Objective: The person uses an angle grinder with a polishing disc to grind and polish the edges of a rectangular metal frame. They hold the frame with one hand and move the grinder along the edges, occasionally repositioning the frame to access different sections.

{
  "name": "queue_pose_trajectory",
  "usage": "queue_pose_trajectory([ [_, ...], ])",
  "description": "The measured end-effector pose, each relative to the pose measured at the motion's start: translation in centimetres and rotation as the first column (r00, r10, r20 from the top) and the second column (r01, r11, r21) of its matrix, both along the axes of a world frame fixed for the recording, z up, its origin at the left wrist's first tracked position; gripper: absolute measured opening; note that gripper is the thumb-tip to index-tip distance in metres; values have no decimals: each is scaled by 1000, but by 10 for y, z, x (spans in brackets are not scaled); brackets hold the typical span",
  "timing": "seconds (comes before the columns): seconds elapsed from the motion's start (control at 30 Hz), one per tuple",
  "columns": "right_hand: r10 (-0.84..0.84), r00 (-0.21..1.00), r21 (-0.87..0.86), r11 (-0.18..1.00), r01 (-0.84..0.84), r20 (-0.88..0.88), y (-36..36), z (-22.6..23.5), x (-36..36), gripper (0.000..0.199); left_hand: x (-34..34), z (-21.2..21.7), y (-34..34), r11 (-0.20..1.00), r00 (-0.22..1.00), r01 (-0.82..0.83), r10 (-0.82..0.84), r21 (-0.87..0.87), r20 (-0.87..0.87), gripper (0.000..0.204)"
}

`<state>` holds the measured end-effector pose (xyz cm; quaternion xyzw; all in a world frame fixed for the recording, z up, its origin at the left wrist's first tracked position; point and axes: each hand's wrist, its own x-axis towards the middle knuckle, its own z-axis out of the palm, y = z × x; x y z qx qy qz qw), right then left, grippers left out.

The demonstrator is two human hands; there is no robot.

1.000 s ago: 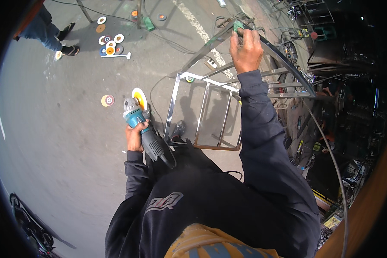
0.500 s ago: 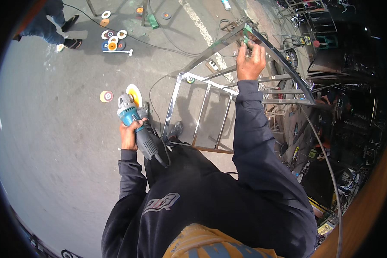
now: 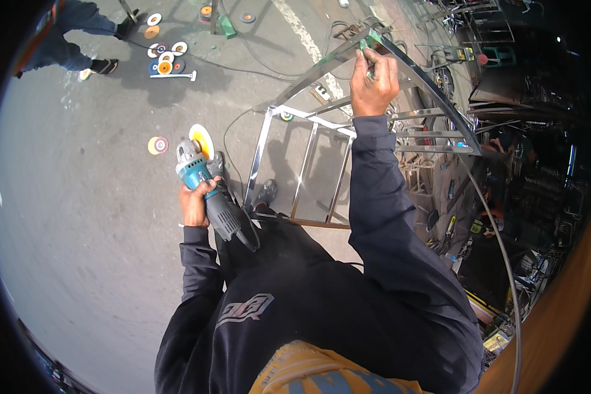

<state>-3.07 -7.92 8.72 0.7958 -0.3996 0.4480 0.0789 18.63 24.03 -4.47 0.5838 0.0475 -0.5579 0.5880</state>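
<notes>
My left hand (image 3: 196, 203) is wrapped round the teal and grey body of an angle grinder (image 3: 196, 172), held at the left of the metal frame. A white and yellow polishing disc (image 3: 202, 141) is fitted to its head. Reaching far forward, my right hand (image 3: 374, 82) pinches a green piece of polishing compound (image 3: 365, 44), partly covered by the fingers. It is at the upper corner of a shiny square-tube metal frame (image 3: 433, 88), where green smears show on the tube. Whether the piece touches the metal I cannot tell.
Several discs (image 3: 166, 65) lie on the grey pavement at the upper left, close to a person's legs (image 3: 75, 36). Another green lump (image 3: 226, 26) lies by a metal leg. A cable (image 3: 226, 134) runs over the ground. Tools and metal scraps (image 3: 453, 236) clutter the right side.
My right hand has shifted slightly up and left at the frame's corner, and more of the green piece shows. The other person's far foot has moved right. The grinder stays nearly still.
</notes>
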Motion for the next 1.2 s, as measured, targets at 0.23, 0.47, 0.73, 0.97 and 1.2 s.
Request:
queue_pose_trajectory([
  [0.23, -143, 981, 163, 979, 121, 132, -3, -10, 2, 15, -5, -5, 5, 1000, 1000, -10, 10, 5, -6, 51],
  [0.47, -163, 975, 148, 979, 141, 149, -4, 10, 24, 16, -1, -1, 9, 999, 999, -34, 33, -22, -14, 54],
  [0.73, 223, 156, 258, 932, 255, -962, -68, 125, 65, 15, 21, 5, 9, 1000, 998, 14, -13, 7, -66, 57],
  [0.97, 470, -52, 426, 836, 347, -881, -95, 143, 99, 24, 26, -6, 5, 998, 999, 14, -16, -55, -40, 55],
  [1.2, 400, -235, 306, 885, 350, -886, -88, 131, 80, 22, 18, 3, -3, 979, 998, 63, -68, -193, -18, 49],
])
